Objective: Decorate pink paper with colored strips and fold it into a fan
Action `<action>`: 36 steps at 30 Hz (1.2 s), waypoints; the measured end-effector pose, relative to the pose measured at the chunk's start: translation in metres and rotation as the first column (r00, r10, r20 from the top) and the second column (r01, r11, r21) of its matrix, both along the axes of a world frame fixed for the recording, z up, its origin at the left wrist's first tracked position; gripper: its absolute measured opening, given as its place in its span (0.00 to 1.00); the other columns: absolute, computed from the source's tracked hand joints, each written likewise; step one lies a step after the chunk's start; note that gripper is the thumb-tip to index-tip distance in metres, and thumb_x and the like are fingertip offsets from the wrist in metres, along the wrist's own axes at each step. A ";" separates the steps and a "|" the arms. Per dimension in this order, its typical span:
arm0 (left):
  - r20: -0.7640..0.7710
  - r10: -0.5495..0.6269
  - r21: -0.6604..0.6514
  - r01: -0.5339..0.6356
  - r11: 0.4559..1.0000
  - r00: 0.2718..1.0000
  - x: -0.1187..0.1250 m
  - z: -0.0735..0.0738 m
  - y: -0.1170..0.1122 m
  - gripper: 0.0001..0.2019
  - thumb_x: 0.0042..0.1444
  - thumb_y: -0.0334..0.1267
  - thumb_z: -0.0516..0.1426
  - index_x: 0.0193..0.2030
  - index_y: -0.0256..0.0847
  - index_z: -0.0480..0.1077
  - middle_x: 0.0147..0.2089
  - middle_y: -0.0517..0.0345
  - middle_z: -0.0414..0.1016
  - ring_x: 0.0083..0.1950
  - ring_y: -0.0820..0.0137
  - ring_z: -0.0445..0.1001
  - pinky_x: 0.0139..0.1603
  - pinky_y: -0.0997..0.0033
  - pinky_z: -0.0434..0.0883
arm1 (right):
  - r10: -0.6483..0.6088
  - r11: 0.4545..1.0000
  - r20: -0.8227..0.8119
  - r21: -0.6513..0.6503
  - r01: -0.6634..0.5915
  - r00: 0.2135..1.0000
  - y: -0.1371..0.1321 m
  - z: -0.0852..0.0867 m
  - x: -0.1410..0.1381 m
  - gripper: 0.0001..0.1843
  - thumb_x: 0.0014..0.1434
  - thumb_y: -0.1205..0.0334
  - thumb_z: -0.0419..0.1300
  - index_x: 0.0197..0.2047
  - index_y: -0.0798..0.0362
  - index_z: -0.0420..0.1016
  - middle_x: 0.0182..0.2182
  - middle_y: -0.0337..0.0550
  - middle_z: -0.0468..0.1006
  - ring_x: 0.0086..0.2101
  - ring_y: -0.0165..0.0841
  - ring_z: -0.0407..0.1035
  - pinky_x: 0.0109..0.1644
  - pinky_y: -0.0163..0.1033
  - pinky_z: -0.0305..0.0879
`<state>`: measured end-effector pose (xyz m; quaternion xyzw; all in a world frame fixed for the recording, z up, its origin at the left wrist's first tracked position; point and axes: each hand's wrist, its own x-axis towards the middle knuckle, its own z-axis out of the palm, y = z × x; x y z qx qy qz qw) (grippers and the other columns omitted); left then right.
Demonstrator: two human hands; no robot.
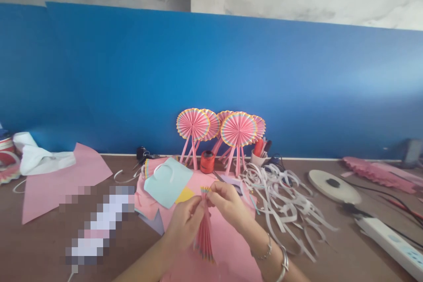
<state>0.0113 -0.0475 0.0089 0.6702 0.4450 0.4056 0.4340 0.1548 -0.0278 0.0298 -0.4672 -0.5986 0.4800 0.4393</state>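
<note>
Between my hands hangs a pleated strip of pink paper [205,233] with a striped, multicoloured edge. My left hand [187,220] pinches it near the top from the left side. The fingers of my right hand [226,200] are closed on its upper end, where yellow and blue stripes show. Its pleats fan out slightly toward the bottom. Beneath lies a pink paper sheet [231,246]. Just beyond my hands are a light blue paper piece [170,183] and a yellow one [185,194]. Two bracelets circle my right wrist.
Several round pink paper fans [238,129] stand on legs against the blue panel [211,61]. Near them are a red spool [207,162] and a cup [258,158] of tools. White strips [280,198] lie tangled at right, by a round white device [334,186] and a power strip [393,242].
</note>
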 end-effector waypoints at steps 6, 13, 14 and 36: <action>0.028 0.028 -0.006 -0.028 1.000 0.999 0.000 0.006 -0.004 0.22 0.62 0.52 0.45 0.31 0.38 0.70 0.25 0.58 0.73 0.29 0.70 0.70 0.31 0.73 0.64 | -0.001 0.999 0.106 0.032 -0.002 0.994 -0.009 0.016 0.003 0.10 0.48 0.62 0.53 0.18 0.52 0.61 0.17 0.36 0.65 0.22 0.28 0.59 0.26 0.34 0.54; -0.031 0.017 0.079 -0.015 0.997 0.999 -0.003 0.006 -0.004 0.22 0.63 0.51 0.44 0.24 0.40 0.65 0.22 0.63 0.65 0.26 0.73 0.64 0.28 0.75 0.60 | 0.043 0.989 0.015 -0.140 -0.040 0.999 -0.013 0.031 0.006 0.07 0.43 0.63 0.54 0.16 0.52 0.63 0.15 0.36 0.67 0.22 0.29 0.63 0.30 0.35 0.58; -0.029 0.017 0.076 -0.014 0.997 0.999 -0.003 0.006 -0.004 0.22 0.63 0.51 0.44 0.24 0.40 0.65 0.21 0.63 0.64 0.25 0.73 0.63 0.28 0.75 0.59 | 0.048 0.986 0.003 -0.160 -0.047 0.999 -0.013 0.032 0.007 0.07 0.42 0.64 0.54 0.16 0.52 0.63 0.15 0.36 0.67 0.22 0.29 0.62 0.30 0.35 0.58; -0.274 0.167 0.313 -0.076 0.947 0.947 -0.005 -0.002 -0.001 0.19 0.65 0.44 0.41 0.25 0.41 0.59 0.20 0.66 0.56 0.22 0.75 0.59 0.26 0.75 0.54 | 0.053 0.997 0.264 -0.060 -0.039 0.963 -0.009 0.024 0.010 0.09 0.48 0.62 0.54 0.20 0.54 0.66 0.17 0.34 0.65 0.21 0.25 0.56 0.25 0.32 0.51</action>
